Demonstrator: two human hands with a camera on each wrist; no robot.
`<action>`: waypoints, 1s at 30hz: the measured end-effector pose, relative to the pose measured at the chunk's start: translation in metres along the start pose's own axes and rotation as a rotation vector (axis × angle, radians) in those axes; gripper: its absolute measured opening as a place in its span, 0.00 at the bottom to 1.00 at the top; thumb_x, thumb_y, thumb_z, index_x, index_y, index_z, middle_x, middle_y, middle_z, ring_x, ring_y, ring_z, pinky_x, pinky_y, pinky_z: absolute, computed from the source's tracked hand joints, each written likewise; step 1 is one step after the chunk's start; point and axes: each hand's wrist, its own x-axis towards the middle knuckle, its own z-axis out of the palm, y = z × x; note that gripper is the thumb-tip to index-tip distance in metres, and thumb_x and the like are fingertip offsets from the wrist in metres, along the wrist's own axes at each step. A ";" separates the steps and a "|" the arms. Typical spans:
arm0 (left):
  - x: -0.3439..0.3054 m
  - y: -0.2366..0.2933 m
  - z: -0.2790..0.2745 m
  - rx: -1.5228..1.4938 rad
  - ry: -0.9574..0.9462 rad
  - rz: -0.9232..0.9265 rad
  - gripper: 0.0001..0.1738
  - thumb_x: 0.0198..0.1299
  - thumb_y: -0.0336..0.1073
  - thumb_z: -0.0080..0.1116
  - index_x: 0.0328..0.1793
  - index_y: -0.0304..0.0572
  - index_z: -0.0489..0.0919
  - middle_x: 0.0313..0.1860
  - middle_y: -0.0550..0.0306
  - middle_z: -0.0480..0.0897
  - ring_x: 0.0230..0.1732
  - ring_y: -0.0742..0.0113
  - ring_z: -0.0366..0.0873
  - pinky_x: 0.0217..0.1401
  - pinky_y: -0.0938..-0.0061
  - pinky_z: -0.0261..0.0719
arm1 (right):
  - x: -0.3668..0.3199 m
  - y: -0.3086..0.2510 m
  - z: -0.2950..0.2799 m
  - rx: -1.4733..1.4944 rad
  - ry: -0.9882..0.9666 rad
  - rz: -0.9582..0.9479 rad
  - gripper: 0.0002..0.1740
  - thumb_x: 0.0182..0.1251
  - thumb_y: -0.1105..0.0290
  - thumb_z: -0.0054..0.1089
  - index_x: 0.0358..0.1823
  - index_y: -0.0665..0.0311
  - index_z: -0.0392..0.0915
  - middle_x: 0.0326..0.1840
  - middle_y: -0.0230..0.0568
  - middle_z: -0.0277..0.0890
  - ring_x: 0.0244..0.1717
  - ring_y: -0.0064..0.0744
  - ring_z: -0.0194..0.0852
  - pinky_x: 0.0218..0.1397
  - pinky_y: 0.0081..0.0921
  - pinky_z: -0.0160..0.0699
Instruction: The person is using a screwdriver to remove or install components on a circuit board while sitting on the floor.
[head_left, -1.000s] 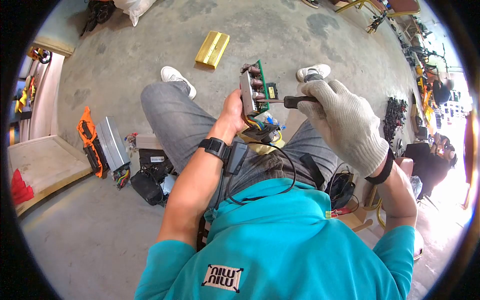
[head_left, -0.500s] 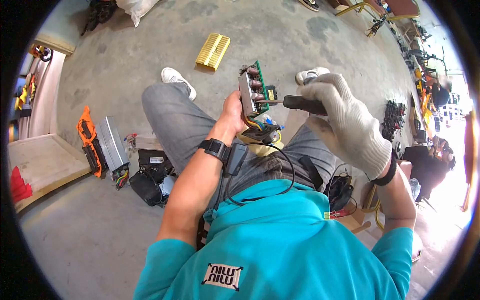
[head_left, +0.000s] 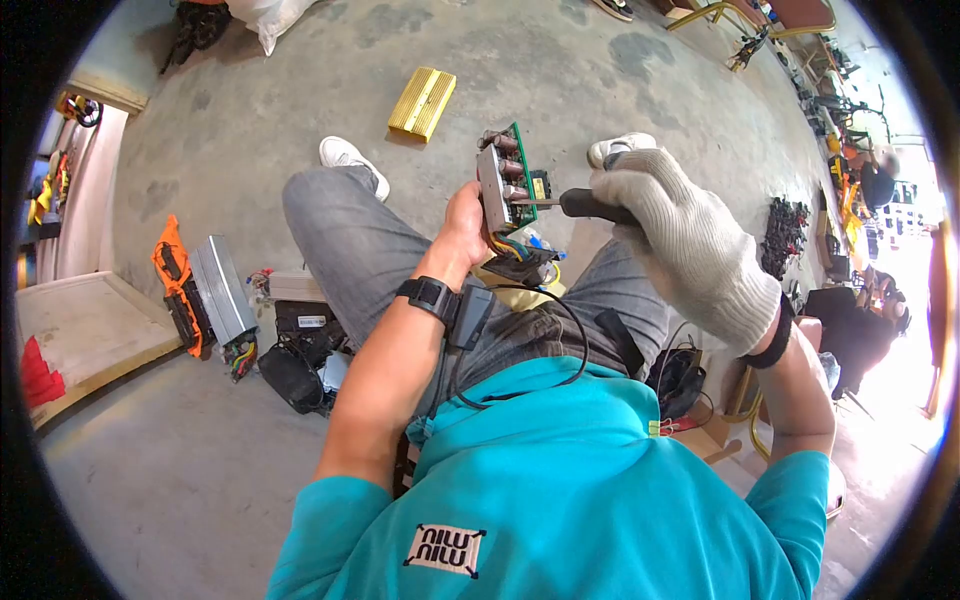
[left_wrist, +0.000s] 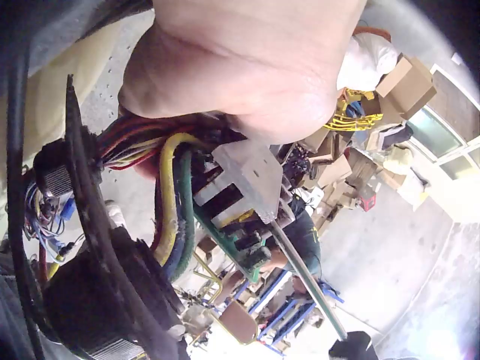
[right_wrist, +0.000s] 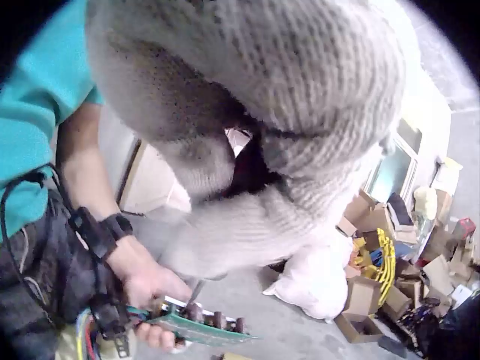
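Observation:
My bare left hand grips a circuit board by its lower left side. Brown cylindrical capacitors stand along the green board, and a flat metal plate is fixed to it. Thick wires in yellow, green and blue run from its near end to black connectors. My right hand, in a white knitted glove, holds a screwdriver by its black handle. The shaft lies level across the board's edge, its tip at the metal plate. In the right wrist view the glove hides most of the handle.
A yellow ribbed metal case lies on the concrete floor ahead. At left are a silver case, an orange item and a wooden board. A black cable loops over my lap.
My gloved hand turns about the screwdriver handle, its fingers lifting and then curling round it again. The screwdriver tip, the board and my left hand stay nearly in place.

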 end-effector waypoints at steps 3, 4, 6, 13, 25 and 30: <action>0.000 0.000 -0.003 0.073 -0.048 0.003 0.22 0.72 0.36 0.31 0.59 0.46 0.78 0.45 0.54 0.85 0.44 0.63 0.85 0.50 0.63 0.87 | 0.002 -0.014 0.001 -0.017 -0.135 0.469 0.24 0.58 0.79 0.68 0.56 0.62 0.72 0.57 0.48 0.75 0.54 0.55 0.81 0.51 0.41 0.84; -0.001 0.000 0.000 0.030 -0.027 0.009 0.20 0.72 0.34 0.33 0.58 0.45 0.78 0.41 0.55 0.83 0.41 0.65 0.83 0.46 0.65 0.86 | 0.000 -0.012 0.005 -0.005 -0.078 0.475 0.24 0.58 0.80 0.68 0.56 0.61 0.72 0.55 0.48 0.75 0.53 0.55 0.81 0.51 0.42 0.83; -0.001 0.001 0.002 -0.013 -0.005 0.019 0.19 0.71 0.33 0.36 0.57 0.43 0.79 0.37 0.56 0.82 0.37 0.66 0.82 0.43 0.68 0.85 | -0.003 -0.009 0.005 0.008 -0.021 0.477 0.24 0.57 0.80 0.68 0.56 0.61 0.72 0.54 0.48 0.75 0.52 0.55 0.80 0.50 0.43 0.83; -0.003 0.002 0.003 0.004 0.005 -0.003 0.19 0.70 0.33 0.36 0.57 0.42 0.79 0.38 0.56 0.82 0.38 0.66 0.82 0.43 0.68 0.85 | 0.006 -0.012 0.004 -0.040 -0.048 0.249 0.18 0.63 0.73 0.66 0.54 0.60 0.74 0.49 0.46 0.77 0.49 0.52 0.82 0.47 0.41 0.84; -0.002 0.002 0.001 0.020 0.053 -0.022 0.17 0.70 0.35 0.37 0.54 0.45 0.79 0.38 0.56 0.84 0.36 0.64 0.82 0.41 0.66 0.85 | -0.002 -0.011 0.008 0.037 0.015 0.266 0.20 0.63 0.71 0.67 0.56 0.60 0.74 0.50 0.47 0.74 0.48 0.55 0.81 0.46 0.43 0.84; 0.001 0.001 0.001 0.028 0.053 0.035 0.18 0.70 0.35 0.37 0.55 0.44 0.78 0.39 0.54 0.84 0.37 0.64 0.82 0.41 0.66 0.85 | -0.006 -0.010 -0.004 0.070 -0.009 0.316 0.24 0.63 0.76 0.67 0.59 0.60 0.70 0.57 0.49 0.74 0.53 0.57 0.80 0.51 0.43 0.82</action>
